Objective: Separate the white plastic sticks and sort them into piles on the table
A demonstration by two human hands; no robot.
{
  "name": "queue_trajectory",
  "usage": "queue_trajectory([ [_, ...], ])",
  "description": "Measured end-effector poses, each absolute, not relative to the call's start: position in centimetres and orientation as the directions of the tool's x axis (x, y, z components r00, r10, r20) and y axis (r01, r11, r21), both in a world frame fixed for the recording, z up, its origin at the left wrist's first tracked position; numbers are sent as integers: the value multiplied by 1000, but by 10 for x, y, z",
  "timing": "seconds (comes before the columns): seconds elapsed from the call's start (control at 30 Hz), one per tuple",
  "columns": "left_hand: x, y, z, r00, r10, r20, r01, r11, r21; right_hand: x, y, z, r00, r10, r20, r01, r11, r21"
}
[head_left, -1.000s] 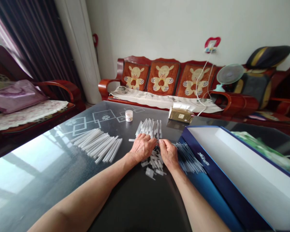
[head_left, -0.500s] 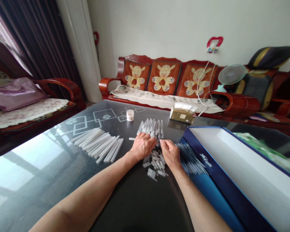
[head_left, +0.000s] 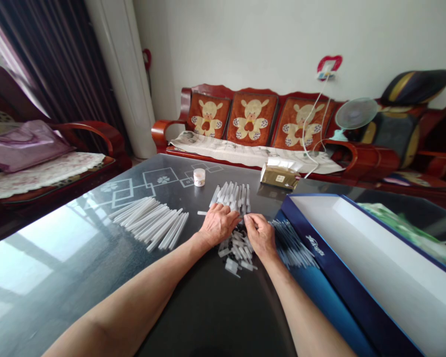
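My left hand [head_left: 220, 224] is closed around a thin white tube, whose end [head_left: 201, 213] pokes out on its left. Close to its fingertips, my right hand [head_left: 260, 232] is pinched on something too small to make out. Below and between both hands lies a heap of small translucent caps [head_left: 240, 250]. Several capped white tubes [head_left: 232, 193] lie just beyond my fingers. Many loose white tubes [head_left: 148, 220] are spread to the left. Thin dark blue-grey rods [head_left: 295, 245] lie in a bunch right of my right hand.
A long blue box [head_left: 342, 258] with a white inside stands open on the right of the dark table [head_left: 96, 267]. Farther back are a small white jar [head_left: 199, 177] and a tissue pack [head_left: 280, 176]. A green-and-white package [head_left: 412, 235] lies beyond the box.
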State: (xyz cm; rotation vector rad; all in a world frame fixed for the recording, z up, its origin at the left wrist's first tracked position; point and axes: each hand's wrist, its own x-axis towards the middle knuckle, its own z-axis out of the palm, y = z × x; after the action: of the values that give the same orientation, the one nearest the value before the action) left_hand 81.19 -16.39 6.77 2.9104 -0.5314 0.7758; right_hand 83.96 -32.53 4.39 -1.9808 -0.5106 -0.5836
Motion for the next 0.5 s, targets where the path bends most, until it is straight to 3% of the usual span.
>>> queue_trajectory([
  [0.23, 813, -163, 68, 822, -300, 485, -342, -940, -2, 840, -326, 42, 759, 163, 630, 635, -399, -662],
  [0.5, 813, -164, 68, 813, -309, 494, -354, -935, -4, 843, -327, 42, 789, 107, 605, 579, -459, -674],
])
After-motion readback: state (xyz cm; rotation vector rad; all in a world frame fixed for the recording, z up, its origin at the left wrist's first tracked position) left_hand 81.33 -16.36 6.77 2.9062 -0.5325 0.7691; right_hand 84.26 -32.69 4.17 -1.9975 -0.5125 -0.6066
